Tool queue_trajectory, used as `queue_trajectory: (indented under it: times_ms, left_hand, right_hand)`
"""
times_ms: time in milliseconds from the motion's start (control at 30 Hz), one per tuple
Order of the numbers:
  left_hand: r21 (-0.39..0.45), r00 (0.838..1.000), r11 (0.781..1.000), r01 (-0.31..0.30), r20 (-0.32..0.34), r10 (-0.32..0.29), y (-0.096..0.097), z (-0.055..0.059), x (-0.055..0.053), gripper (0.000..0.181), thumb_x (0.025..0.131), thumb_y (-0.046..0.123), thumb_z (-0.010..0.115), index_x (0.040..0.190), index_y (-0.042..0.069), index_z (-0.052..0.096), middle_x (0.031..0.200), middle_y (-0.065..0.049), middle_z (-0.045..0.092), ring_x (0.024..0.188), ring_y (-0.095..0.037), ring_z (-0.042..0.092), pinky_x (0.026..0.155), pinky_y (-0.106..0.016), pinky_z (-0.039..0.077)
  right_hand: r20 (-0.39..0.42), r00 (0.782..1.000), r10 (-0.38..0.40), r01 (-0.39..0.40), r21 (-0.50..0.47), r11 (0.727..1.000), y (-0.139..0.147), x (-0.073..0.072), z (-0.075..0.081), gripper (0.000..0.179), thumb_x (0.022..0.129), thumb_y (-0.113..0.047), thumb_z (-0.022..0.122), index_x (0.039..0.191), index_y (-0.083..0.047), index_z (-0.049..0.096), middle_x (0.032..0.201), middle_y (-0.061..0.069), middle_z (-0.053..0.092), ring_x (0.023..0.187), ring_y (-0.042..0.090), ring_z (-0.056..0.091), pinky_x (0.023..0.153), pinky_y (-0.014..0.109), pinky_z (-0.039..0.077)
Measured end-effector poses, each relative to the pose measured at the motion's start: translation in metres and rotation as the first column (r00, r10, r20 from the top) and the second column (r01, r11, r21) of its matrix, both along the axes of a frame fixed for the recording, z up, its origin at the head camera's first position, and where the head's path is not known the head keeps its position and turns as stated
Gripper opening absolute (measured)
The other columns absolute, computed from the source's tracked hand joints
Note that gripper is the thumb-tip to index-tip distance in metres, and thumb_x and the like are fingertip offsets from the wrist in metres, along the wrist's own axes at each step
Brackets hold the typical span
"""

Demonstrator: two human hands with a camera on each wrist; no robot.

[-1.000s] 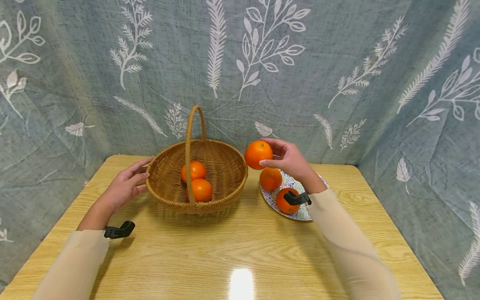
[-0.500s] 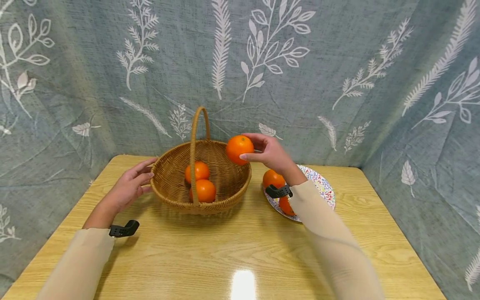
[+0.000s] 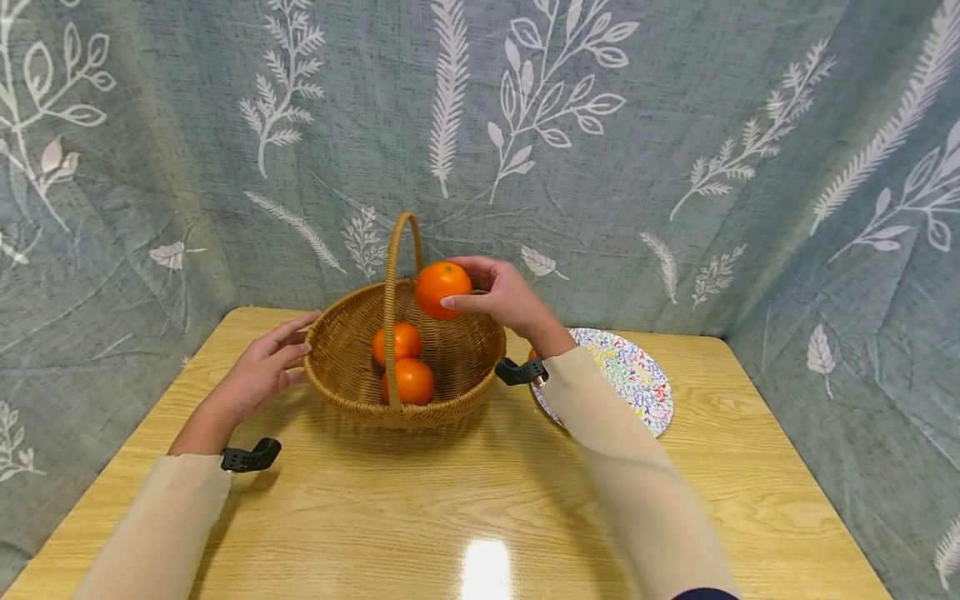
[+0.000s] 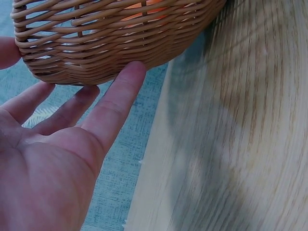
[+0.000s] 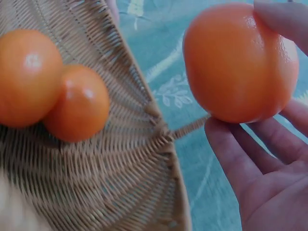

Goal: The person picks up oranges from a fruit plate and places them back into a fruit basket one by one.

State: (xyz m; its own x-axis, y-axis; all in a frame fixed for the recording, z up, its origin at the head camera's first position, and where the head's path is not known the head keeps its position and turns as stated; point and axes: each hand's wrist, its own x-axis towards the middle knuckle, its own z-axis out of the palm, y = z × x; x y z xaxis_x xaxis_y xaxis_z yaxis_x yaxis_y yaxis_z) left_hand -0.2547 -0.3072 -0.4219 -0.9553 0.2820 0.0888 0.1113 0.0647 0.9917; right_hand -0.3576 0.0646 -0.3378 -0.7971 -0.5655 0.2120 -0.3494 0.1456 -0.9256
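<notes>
A wicker basket [image 3: 352, 404] with a tall handle stands on the table, two oranges [image 3: 410, 382] inside it. My left hand [image 3: 258, 371] rests on the basket's left side; in the left wrist view its extended fingertips touch the outer weave. My right hand [image 3: 510, 298] pinches another orange [image 3: 444, 290] between thumb and fingers. This orange is held above the right half of the basket, near the handle. In the right wrist view, the held orange [image 5: 238, 62] is clear of the basket rim.
A round plate with a colourful pattern [image 3: 637, 379] lies right of the basket, partly under the right forearm. A sliver of orange [image 3: 533, 353] shows by the wrist. A patterned grey-blue cloth [image 3: 480, 225] hangs behind the wooden table [image 3: 375, 517].
My right hand has carried the orange left from above the plate to over the basket. The left hand stays at the basket's side. The view has shifted slightly.
</notes>
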Motion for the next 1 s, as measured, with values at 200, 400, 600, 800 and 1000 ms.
queue_trajectory:
  times_ms: [200,400,600,800,1000]
  left_hand:
    - [0.009,1.000,1.000,0.002,-0.008,-0.002,0.001,-0.001,-0.001,0.065,0.111,0.026,0.046,0.166,0.008,0.015,0.138,-0.001,0.046,0.116,-0.001,0.063,0.088,-0.022,0.060]
    - [0.020,1.000,1.000,0.003,-0.010,-0.002,0.001,0.000,0.000,0.065,0.111,0.025,0.046,0.166,0.008,0.016,0.137,0.001,0.046,0.116,-0.001,0.063,0.088,-0.022,0.060]
    - [0.040,1.000,0.999,0.009,-0.007,-0.009,0.000,0.000,0.001,0.064,0.111,0.023,0.046,0.165,0.007,0.015,0.135,0.002,0.047,0.115,-0.002,0.063,0.087,-0.022,0.059]
    - [0.050,1.000,0.999,0.011,-0.011,-0.010,-0.001,0.000,0.002,0.064,0.111,0.021,0.046,0.165,0.007,0.016,0.134,0.003,0.048,0.114,-0.002,0.063,0.087,-0.021,0.059]
    - [0.030,1.000,1.000,0.006,-0.010,-0.005,0.000,0.000,0.001,0.065,0.111,0.023,0.047,0.165,0.006,0.015,0.134,0.003,0.048,0.114,0.000,0.063,0.087,-0.021,0.059]
  right_hand:
    - [0.026,1.000,0.015,-0.016,0.007,1.000,-0.024,-0.002,-0.005,0.057,0.088,-0.013,0.081,0.141,-0.010,0.061,0.131,0.011,0.068,0.112,0.022,0.069,0.092,0.034,0.059]
    - [0.030,0.999,0.038,-0.040,0.068,0.997,-0.045,-0.001,-0.007,0.057,0.087,-0.019,0.084,0.139,-0.012,0.062,0.126,0.007,0.070,0.110,0.019,0.068,0.092,0.032,0.058]
    - [0.035,0.996,0.077,-0.082,0.177,0.981,-0.065,0.000,-0.008,0.059,0.089,-0.020,0.081,0.143,-0.009,0.058,0.131,0.008,0.067,0.117,0.019,0.066,0.096,0.030,0.057]
    - [-0.013,0.996,0.093,-0.085,0.302,0.949,-0.083,0.000,-0.008,0.054,0.089,-0.028,0.082,0.135,-0.009,0.061,0.130,0.006,0.067,0.116,0.017,0.064,0.099,0.031,0.054]
    - [-0.027,0.989,0.148,-0.127,0.371,0.920,-0.095,-0.002,-0.009,0.056,0.088,-0.033,0.083,0.134,-0.009,0.064,0.124,0.004,0.070,0.111,0.016,0.065,0.096,0.030,0.055]
